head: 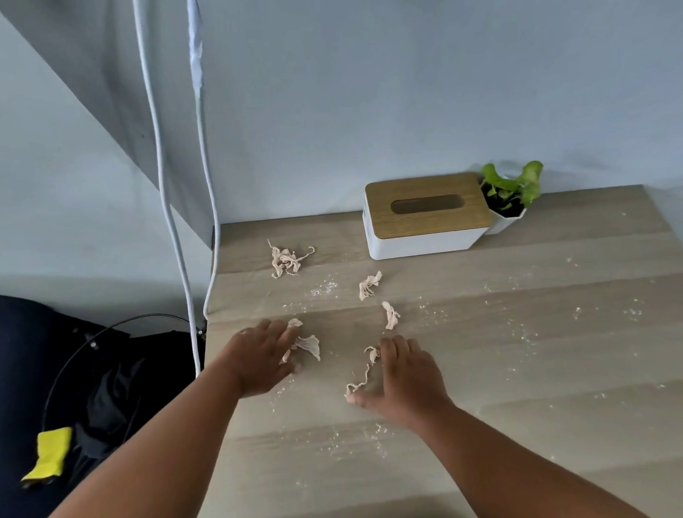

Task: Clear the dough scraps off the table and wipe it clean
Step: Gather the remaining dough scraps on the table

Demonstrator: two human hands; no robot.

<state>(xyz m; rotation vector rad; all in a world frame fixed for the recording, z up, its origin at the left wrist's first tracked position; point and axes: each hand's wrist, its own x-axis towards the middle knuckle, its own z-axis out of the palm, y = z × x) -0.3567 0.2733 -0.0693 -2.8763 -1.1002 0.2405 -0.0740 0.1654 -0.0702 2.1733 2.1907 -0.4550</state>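
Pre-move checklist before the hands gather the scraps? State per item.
1. Left hand on a scrap: ok, fingers touch it.
2. Right hand on the stringy scrap: ok, touching.
3. Grip closed on either scrap: cannot tell.
4. Loose scraps left: not ok, three lie beyond the hands.
5. Flour wiped: not ok, specks across the table.
6. Cloth at hand: not ok, none on the table; a yellow cloth lies off its left side.

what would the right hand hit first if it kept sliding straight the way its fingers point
Probably the small dough scrap just beyond the right hand, whose fingers point up the table. Farther along lies the tissue box, though depth is uncertain.
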